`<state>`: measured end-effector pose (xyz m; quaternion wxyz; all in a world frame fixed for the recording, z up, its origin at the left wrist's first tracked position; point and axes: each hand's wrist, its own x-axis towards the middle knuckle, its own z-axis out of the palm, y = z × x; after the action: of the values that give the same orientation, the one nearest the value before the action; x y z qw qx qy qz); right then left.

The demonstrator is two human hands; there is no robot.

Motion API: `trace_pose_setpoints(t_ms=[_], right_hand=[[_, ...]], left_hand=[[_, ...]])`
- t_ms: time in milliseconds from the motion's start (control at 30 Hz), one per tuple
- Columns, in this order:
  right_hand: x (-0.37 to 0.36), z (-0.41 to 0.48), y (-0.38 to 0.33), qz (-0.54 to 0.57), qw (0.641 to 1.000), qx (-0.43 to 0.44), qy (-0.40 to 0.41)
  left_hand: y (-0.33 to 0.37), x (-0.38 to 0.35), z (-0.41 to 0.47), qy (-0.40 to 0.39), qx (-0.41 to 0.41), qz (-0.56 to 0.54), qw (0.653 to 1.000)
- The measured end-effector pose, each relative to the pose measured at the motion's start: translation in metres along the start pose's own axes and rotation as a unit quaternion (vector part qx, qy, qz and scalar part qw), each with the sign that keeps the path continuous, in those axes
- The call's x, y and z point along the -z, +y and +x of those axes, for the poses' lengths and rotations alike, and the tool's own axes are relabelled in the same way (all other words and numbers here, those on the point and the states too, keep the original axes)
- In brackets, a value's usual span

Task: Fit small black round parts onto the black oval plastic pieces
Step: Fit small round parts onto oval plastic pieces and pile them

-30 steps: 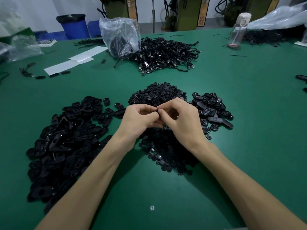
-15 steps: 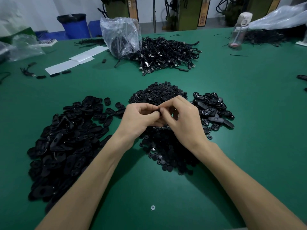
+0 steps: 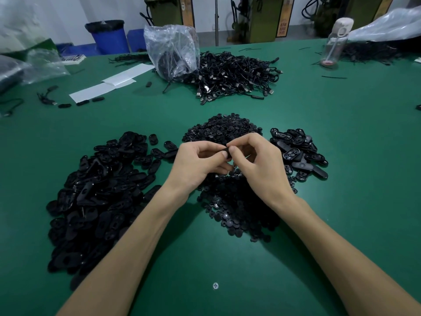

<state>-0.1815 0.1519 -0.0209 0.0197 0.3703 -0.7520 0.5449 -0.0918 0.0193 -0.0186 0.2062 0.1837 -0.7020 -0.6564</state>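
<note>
The left hand [image 3: 198,166] gripped one black oval plastic piece [image 3: 225,151] above the heap of small black round parts [image 3: 224,130]. The fingers of the right hand [image 3: 260,166] pinched its end, likely pushing one of those in. Next it needed a firm, straight press

Even overhead light, soft shadows, wide-angle edge distortion

Two heaps of oval pieces [image 3: 91,201] [image 3: 298,153], one of round parts [image 3: 223,128].
</note>
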Motion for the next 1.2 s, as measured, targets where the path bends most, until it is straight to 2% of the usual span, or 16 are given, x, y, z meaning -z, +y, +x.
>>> trace_pose_setpoints(t_ms=[100, 167, 200, 300, 367, 400, 500, 600, 667, 767, 900, 1000, 1100, 1200], right_hand=[[0.003, 0.003, 0.004, -0.016, 1.000, 0.006, 0.018], [0.008, 0.009, 0.008, -0.049, 0.997, 0.013, 0.055], [0.012, 0.013, 0.011, -0.076, 0.994, 0.012, 0.077], [0.027, 0.022, 0.025, -0.150, 0.981, -0.023, 0.121], [0.036, 0.024, 0.036, -0.195, 0.970, -0.053, 0.135], [0.040, 0.024, 0.040, -0.220, 0.964, -0.065, 0.137], [0.043, 0.024, 0.048, -0.288, 0.946, -0.098, 0.115], [0.039, 0.022, 0.047, -0.346, 0.929, -0.100, 0.081], [0.033, 0.021, 0.043, -0.327, 0.940, -0.068, 0.063], [0.020, 0.017, 0.037, -0.294, 0.955, -0.023, -0.016], [0.003, 0.009, 0.035, -0.285, 0.953, 0.007, -0.103], [0.000, 0.008, 0.033, -0.270, 0.957, 0.017, -0.109], [0.002, 0.008, 0.031, -0.228, 0.968, 0.020, -0.105], [0.002, 0.007, 0.027, -0.214, 0.965, 0.008, -0.153]], left_hand=[[0.002, 0.004, 0.002, -0.001, -0.036, 0.039, 0.999], [0.003, 0.012, 0.005, 0.058, -0.080, 0.142, 0.985], [0.004, 0.018, 0.007, 0.107, -0.096, 0.218, 0.965], [0.002, 0.048, 0.009, 0.240, -0.075, 0.458, 0.853], [-0.002, 0.068, 0.011, 0.271, 0.002, 0.557, 0.785], [-0.002, 0.075, 0.010, 0.275, 0.051, 0.581, 0.764], [-0.004, 0.089, 0.009, 0.258, 0.146, 0.593, 0.749], [-0.008, 0.094, 0.008, 0.265, 0.144, 0.602, 0.739], [-0.011, 0.095, 0.011, 0.279, 0.127, 0.612, 0.729], [-0.015, 0.098, 0.014, 0.306, 0.092, 0.599, 0.734], [-0.013, 0.096, 0.016, 0.339, 0.011, 0.563, 0.753], [-0.005, 0.088, 0.015, 0.335, -0.071, 0.494, 0.799], [0.001, 0.069, 0.013, 0.273, -0.126, 0.405, 0.864], [-0.001, 0.047, 0.011, 0.219, -0.143, 0.388, 0.884]])
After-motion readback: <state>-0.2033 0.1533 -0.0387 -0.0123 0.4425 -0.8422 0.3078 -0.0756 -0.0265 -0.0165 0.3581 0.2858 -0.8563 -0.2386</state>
